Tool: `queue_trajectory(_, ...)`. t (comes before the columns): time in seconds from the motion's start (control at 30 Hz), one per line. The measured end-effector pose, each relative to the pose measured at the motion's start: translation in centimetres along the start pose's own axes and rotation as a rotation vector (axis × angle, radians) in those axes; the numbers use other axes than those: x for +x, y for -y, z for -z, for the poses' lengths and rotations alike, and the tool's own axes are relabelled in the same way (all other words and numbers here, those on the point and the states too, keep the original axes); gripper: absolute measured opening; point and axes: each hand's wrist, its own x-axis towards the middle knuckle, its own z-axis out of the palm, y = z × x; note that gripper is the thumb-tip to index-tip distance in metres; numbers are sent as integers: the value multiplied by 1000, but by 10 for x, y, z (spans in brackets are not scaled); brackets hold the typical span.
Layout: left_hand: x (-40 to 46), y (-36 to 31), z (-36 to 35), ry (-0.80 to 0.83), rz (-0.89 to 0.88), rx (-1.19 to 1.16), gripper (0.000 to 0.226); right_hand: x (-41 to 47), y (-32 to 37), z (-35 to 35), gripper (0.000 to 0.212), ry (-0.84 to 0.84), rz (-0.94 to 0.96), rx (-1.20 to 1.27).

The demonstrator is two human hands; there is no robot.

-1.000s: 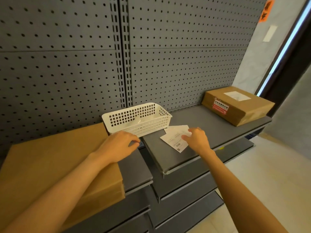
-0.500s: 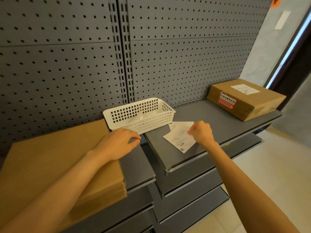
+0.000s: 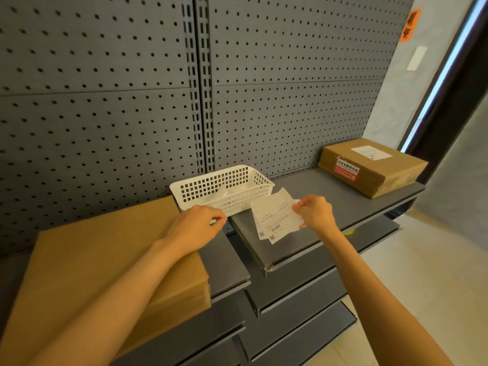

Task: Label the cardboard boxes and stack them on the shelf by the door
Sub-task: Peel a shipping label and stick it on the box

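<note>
At the near left, a large flat cardboard box (image 3: 105, 260) is laid on the grey shelf (image 3: 330, 196), its top bare of any label. It is judged to be stiff and fairly heavy for its breadth, best taken by two opposite edges rather than by one corner. The left hand (image 3: 194, 228) is rested on the box's far right corner, fingers loosely curled and nothing gripped; whether the fingertips touch the white basket (image 3: 221, 191) just beyond cannot be told. The basket is set against the pegboard (image 3: 290, 114), and a clear sheet or film seems to lie inside, though this is hard to make out.

Right of the basket, a few paper labels (image 3: 274, 217) are pinched at their right edge by the right hand (image 3: 314, 215) and held above the shelf. They are light and limp, likely to curl or cling, so a hold near an edge is suitable. Their count and print cannot be read. At the far right, a smaller cardboard box (image 3: 375, 170), already labelled, is seen by the doorway. The large box's near end is hidden by the left arm.
</note>
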Motion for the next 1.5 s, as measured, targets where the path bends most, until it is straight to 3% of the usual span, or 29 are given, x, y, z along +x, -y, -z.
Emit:
queue_trajectory(0.1, -2, -1, 2, -8, 1, 1, 23, -6, -6, -8, 7, 36, -78, 92)
queue_trajectory(0.43, 1, -1, 0, 13, -5, 23, 24, -16, -5, -14, 16, 87, -88, 234)
queue_trajectory(0.97, 52, -31, -46, 377, -119, 247, 28, 7, -23, -9, 12, 155, -164, 279)
queue_trajectory(1.13, 63, -32, -58, 520, -109, 245, 49, 18, -35, -3, 13, 158, -198, 257)
queue_trajectory(1.33, 71, -26, -66, 498, -136, 265, 44, 24, -37, 12, 15, 131, -192, 289)
queue_trajectory(1.5, 75, -29, -63, 338, -142, 211, 38, 19, -20, 13, 13, 119, -125, 438)
